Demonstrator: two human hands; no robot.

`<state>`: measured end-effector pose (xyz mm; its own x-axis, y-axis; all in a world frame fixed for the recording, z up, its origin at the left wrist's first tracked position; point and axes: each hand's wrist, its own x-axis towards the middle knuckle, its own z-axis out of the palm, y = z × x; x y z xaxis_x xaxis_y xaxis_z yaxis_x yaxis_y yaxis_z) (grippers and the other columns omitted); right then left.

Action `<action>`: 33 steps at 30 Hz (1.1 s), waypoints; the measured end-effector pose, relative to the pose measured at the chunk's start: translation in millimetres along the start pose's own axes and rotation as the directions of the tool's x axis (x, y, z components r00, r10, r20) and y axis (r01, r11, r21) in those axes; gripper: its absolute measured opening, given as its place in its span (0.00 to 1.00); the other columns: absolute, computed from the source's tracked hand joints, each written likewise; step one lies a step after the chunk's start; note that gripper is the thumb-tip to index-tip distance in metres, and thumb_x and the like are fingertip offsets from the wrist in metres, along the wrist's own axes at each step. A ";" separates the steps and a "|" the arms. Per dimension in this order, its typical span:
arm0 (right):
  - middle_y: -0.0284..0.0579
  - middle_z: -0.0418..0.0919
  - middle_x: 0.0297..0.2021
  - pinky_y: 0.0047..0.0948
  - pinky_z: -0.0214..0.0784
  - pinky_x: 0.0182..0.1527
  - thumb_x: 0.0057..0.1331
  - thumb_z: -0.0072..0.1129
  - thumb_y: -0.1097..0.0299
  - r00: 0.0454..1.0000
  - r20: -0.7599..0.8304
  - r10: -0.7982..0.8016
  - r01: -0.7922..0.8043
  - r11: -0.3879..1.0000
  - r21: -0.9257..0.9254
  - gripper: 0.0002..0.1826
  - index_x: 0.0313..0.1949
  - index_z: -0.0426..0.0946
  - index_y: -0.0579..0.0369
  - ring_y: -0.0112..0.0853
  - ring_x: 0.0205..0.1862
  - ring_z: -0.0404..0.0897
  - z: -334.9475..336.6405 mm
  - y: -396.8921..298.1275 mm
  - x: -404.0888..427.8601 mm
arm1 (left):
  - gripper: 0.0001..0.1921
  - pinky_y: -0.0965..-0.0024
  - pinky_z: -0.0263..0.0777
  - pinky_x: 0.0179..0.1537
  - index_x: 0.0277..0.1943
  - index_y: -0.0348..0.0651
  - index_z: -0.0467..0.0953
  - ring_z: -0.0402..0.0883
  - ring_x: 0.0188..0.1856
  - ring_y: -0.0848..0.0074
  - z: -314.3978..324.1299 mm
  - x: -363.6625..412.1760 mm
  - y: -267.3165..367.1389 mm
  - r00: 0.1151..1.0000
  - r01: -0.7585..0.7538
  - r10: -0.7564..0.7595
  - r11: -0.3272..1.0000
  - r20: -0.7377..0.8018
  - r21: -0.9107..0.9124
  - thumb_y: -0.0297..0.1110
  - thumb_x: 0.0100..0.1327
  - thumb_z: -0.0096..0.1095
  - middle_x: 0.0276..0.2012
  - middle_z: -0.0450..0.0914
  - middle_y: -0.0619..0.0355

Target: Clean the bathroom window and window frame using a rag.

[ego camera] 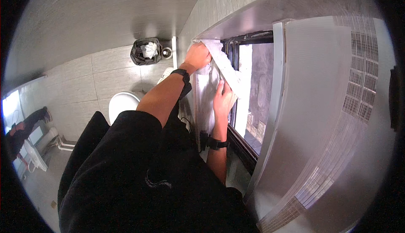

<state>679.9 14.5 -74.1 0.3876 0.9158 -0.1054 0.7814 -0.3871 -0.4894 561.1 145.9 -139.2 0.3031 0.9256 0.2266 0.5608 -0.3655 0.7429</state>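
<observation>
A pale, damp-looking cloth is draped over the sill beside a dark-framed window. My left hand is closed in a fist on its upper part, at the far corner of the sill by the wall. Closer to me, my right hand grips the cloth's lower edge, thumb on the near side and fingers partly hidden behind the fold. Between the two hands the cloth stretches in a slanting band. Each wrist wears a black band.
A white toilet stands left of my left forearm. Beyond it, a black-lined waste bin holds crumpled white paper, with a small round container alongside. A mirror hangs far left. The white window-side frame rises on the right.
</observation>
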 end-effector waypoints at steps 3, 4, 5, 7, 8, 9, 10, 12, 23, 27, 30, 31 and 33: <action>0.60 0.69 0.51 0.44 0.49 0.58 0.64 0.46 0.63 0.999 -0.019 -0.046 0.046 0.998 -0.040 0.19 0.48 0.72 0.63 0.51 0.55 0.63 4.7 3.4 3.9 | 0.10 0.54 0.68 0.37 0.33 0.39 0.75 0.75 0.34 0.51 1.0 -0.1 0.2 0.996 0.073 -0.073 0.997 0.043 0.001 0.31 0.47 0.53 0.30 0.77 0.44; 0.60 0.69 0.50 0.44 0.49 0.58 0.64 0.46 0.63 0.995 -0.025 -0.098 0.098 0.995 0.006 0.19 0.48 0.72 0.63 0.52 0.55 0.64 4.2 4.5 7.2 | 0.10 0.54 0.68 0.37 0.33 0.39 0.75 0.75 0.34 0.51 0.0 0.0 3.8 0.998 0.055 -0.055 0.997 -0.005 -0.048 0.31 0.47 0.53 0.30 0.77 0.45; 0.60 0.70 0.50 0.44 0.50 0.58 0.63 0.46 0.64 0.988 -0.034 -0.148 0.150 0.987 0.051 0.18 0.48 0.72 0.63 0.52 0.54 0.64 3.4 5.7 11.1 | 0.10 0.54 0.68 0.37 0.33 0.39 0.75 0.75 0.34 0.51 -0.8 1.3 5.4 0.998 0.034 -0.040 0.995 -0.053 -0.096 0.31 0.47 0.53 0.30 0.77 0.45; 0.60 0.72 0.46 0.42 0.53 0.56 0.64 0.46 0.64 0.983 -0.019 -0.181 0.182 0.978 0.104 0.18 0.47 0.72 0.64 0.52 0.51 0.67 5.0 7.4 22.6 | 0.10 0.54 0.68 0.37 0.34 0.39 0.75 0.75 0.34 0.52 9.2 -2.1 -8.0 0.999 0.042 -0.042 0.998 -0.003 -0.043 0.31 0.46 0.53 0.30 0.77 0.45; 0.61 0.74 0.43 0.41 0.57 0.53 0.64 0.46 0.64 0.977 -0.009 -0.214 0.213 0.965 0.151 0.17 0.45 0.73 0.66 0.53 0.48 0.70 4.9 7.9 28.6 | 0.11 0.55 0.68 0.38 0.34 0.39 0.75 0.75 0.34 0.52 15.6 -3.9 -15.7 0.998 0.044 -0.044 0.999 0.044 0.006 0.31 0.46 0.53 0.30 0.77 0.45; 0.61 0.74 0.43 0.41 0.57 0.53 0.64 0.46 0.64 0.977 -0.013 -0.212 0.212 0.965 0.153 0.17 0.45 0.73 0.66 0.53 0.48 0.70 2.5 6.2 34.2 | 0.11 0.55 0.68 0.38 0.34 0.39 0.75 0.75 0.34 0.52 17.1 -4.2 -17.5 0.998 0.041 -0.041 0.999 0.046 0.007 0.31 0.46 0.53 0.30 0.77 0.45; 0.61 0.74 0.43 0.41 0.58 0.53 0.64 0.46 0.64 0.983 0.066 -0.172 0.158 0.971 0.180 0.17 0.44 0.73 0.66 0.53 0.48 0.70 -0.5 4.7 39.1 | 0.11 0.55 0.68 0.37 0.34 0.39 0.75 0.75 0.34 0.52 18.7 -5.6 -18.5 0.998 0.032 -0.034 0.998 0.050 0.045 0.31 0.46 0.53 0.30 0.77 0.45; 0.61 0.74 0.42 0.40 0.58 0.53 0.64 0.46 0.64 0.981 0.142 -0.128 0.098 0.974 0.203 0.17 0.44 0.73 0.66 0.52 0.47 0.71 -4.2 0.4 44.5 | 0.11 0.55 0.68 0.37 0.35 0.39 0.75 0.75 0.34 0.52 20.2 -4.8 -19.7 0.998 0.019 -0.023 0.997 0.058 0.081 0.31 0.46 0.53 0.30 0.77 0.45; 0.60 0.73 0.45 0.41 0.57 0.54 0.63 0.47 0.65 0.981 0.010 -0.192 0.191 0.978 0.088 0.17 0.47 0.71 0.64 0.51 0.50 0.69 2.3 5.4 24.7 | 0.08 0.54 0.68 0.35 0.25 0.37 0.75 0.75 0.31 0.53 21.1 0.1 -22.9 0.999 -0.006 0.006 1.000 -0.048 -0.006 0.33 0.47 0.54 0.26 0.77 0.44; 0.62 0.72 0.43 0.43 0.57 0.52 0.64 0.46 0.64 0.998 0.055 -0.029 0.018 0.982 0.186 0.18 0.48 0.70 0.65 0.52 0.47 0.69 -1.4 -9.2 21.5 | 0.09 0.54 0.68 0.34 0.26 0.37 0.75 0.75 0.31 0.52 19.8 -1.4 -17.7 0.998 -0.002 0.000 1.000 -0.061 -0.029 0.35 0.48 0.54 0.26 0.77 0.44; 0.66 0.69 0.43 0.42 0.56 0.50 0.65 0.46 0.60 0.995 -0.059 -0.081 0.087 0.989 0.120 0.21 0.47 0.66 0.69 0.53 0.46 0.67 5.2 -10.7 42.0 | 0.10 0.55 0.68 0.34 0.25 0.37 0.75 0.75 0.30 0.53 15.3 0.1 -10.3 1.000 0.016 -0.016 1.000 -0.026 -0.001 0.35 0.50 0.53 0.25 0.76 0.45; 0.66 0.69 0.43 0.42 0.56 0.50 0.65 0.46 0.60 0.995 -0.053 -0.086 0.092 0.988 0.122 0.21 0.47 0.66 0.69 0.53 0.46 0.67 6.6 -11.6 51.7 | 0.10 0.55 0.68 0.34 0.25 0.37 0.74 0.75 0.30 0.53 14.9 -0.2 -10.2 0.999 0.003 -0.004 1.000 -0.054 -0.015 0.35 0.51 0.53 0.24 0.76 0.45; 0.67 0.68 0.42 0.46 0.56 0.49 0.64 0.46 0.60 0.989 -0.029 -0.148 0.151 0.972 0.182 0.21 0.44 0.67 0.69 0.56 0.45 0.66 7.7 -13.7 73.5 | 0.11 0.55 0.68 0.33 0.25 0.37 0.74 0.76 0.30 0.54 14.0 -0.2 -11.3 0.999 -0.003 0.004 1.000 -0.053 0.013 0.36 0.52 0.52 0.24 0.76 0.45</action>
<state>694.0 88.0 -81.8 0.2817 0.9595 -0.0062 0.7288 -0.2181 -0.6491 565.5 148.5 -156.4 0.2642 0.9281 0.2623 0.5701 -0.3697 0.7337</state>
